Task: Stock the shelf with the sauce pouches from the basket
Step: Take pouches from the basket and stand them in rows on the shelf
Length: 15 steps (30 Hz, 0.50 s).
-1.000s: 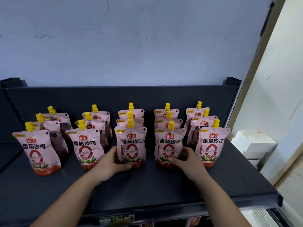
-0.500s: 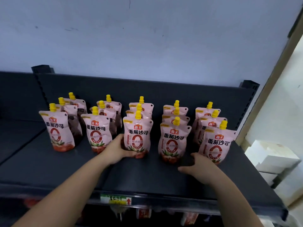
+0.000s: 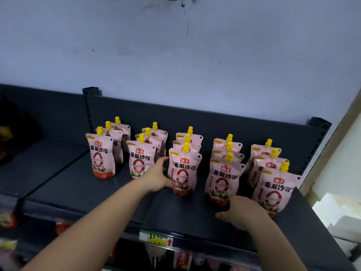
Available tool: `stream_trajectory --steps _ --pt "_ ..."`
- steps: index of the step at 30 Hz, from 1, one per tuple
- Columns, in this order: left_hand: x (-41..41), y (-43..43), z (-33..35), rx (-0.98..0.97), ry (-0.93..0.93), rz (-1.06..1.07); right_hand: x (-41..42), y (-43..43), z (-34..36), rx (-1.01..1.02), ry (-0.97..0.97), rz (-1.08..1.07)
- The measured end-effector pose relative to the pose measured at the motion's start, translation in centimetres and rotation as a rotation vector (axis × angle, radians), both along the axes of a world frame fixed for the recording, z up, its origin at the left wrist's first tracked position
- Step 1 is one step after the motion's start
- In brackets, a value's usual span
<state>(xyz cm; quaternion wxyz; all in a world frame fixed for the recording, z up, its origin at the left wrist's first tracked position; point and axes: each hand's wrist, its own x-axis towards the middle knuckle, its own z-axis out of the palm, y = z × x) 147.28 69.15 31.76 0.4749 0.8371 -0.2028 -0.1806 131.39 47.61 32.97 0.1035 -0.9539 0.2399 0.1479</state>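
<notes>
Fifteen pink pouches stand upright on the dark shelf (image 3: pixel 82 184) in five rows of three running near to far, each with a yellow cap. The left hand (image 3: pixel 156 178) is wrapped around the left edge of the middle front pouch (image 3: pixel 184 170): its fingers (image 3: pixel 163 160) curl apart along that side and the thumb lies low across the front near the base, so the pouch is clasped between them. The right hand (image 3: pixel 244 211) rests palm down on the shelf, fingers spread loosely, its fingertips touching the base of the fourth front pouch (image 3: pixel 223 179) and its far edge just beside the rightmost front pouch (image 3: pixel 274 189); whether it grips either cannot be told. Each front label carries a red logo reading 海天, bold black 番茄沙司 below it, a large red ring, and tomatoes pictured at the bottom; the smaller print is too fine to read. Both forearms reach up from the near edge, the left one slanting rightward, the right one nearly straight. A yellow and green price tag (image 3: pixel 155 238) with a red arrow is clipped to the shelf's near lip, its handwriting unclear. Behind the shelf is a pale wall (image 3: pixel 175 61).
</notes>
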Motion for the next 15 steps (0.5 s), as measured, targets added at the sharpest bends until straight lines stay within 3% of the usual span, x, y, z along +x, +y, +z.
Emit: stream_trajectory --steps 6,15 --pt "-1.3 5.9 -0.7 0.292 -0.156 -0.038 1.8 5.9 0.6 0.005 -0.005 0.085" --pt "-1.6 31.3 -0.6 0.528 -0.267 0.26 8.5 27.4 0.6 0.057 -0.069 0.361"
